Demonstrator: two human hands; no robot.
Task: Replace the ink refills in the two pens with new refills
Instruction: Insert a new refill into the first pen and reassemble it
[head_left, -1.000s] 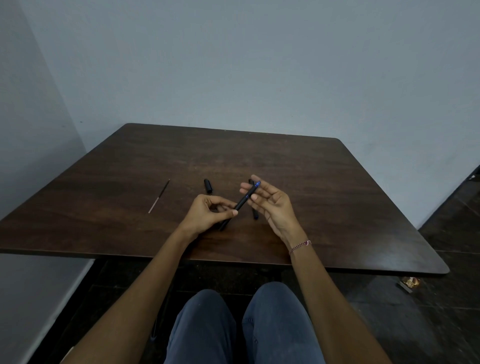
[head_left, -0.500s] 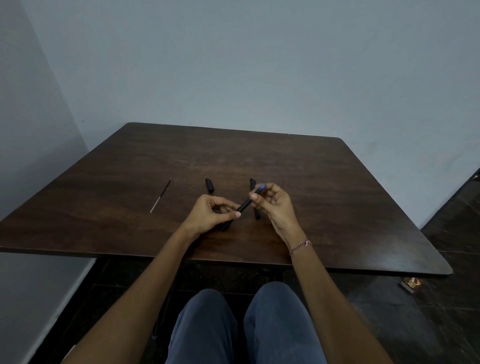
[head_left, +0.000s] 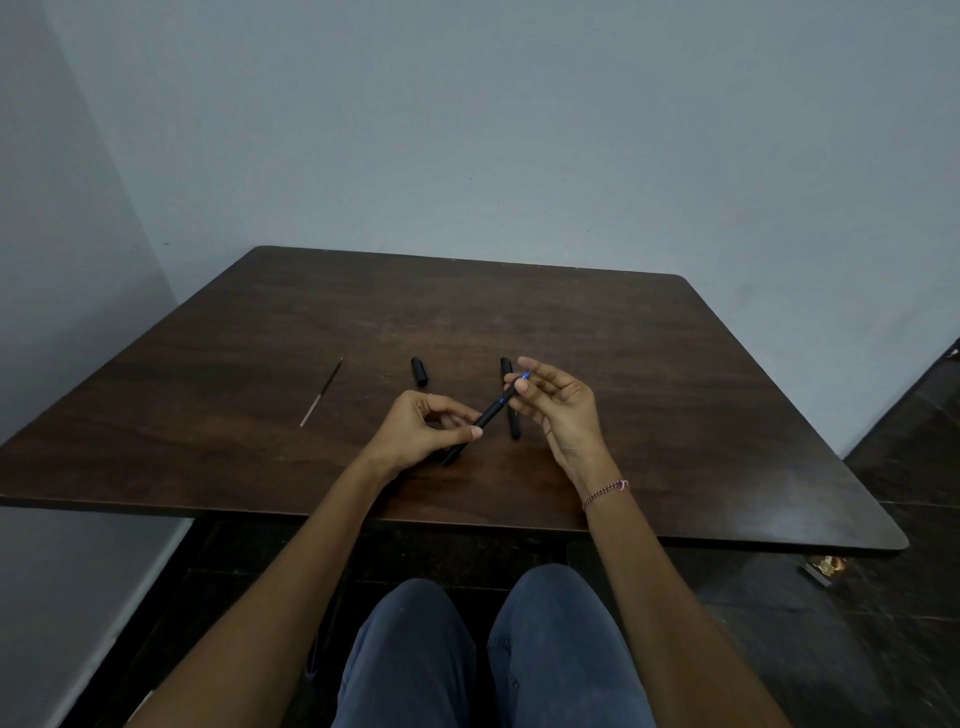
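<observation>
**Left grip pinches the pen, right grip spread at its tip**

The left grip (head_left: 423, 431) pinches the black pen (head_left: 491, 413) round its lower barrel between thumb and fingers, holding it slanted just above the bench (head_left: 675, 415). The right grip (head_left: 561, 410) is spread, its fingers nearly straight. One fingertip rests against the pen's blue front end and the grip is not closed round it.

Just behind the held pen, a second pen (head_left: 510, 400) lies flat on the bench, pointing away from the person. A short black cap (head_left: 419, 371) lies to its left. Further left, well apart, is a thin refill (head_left: 321, 393).

The task looks to be in its early part. The held pen is uncapped and seems to be having its front end worked on. The second pen appears whole and not yet opened. Only one loose refill shows, and I cannot tell whether it is old or new. Both swaps and the reassembly probably remain.

No tray, box or other container is in view, and the loose parts lie directly on the bench.
</observation>
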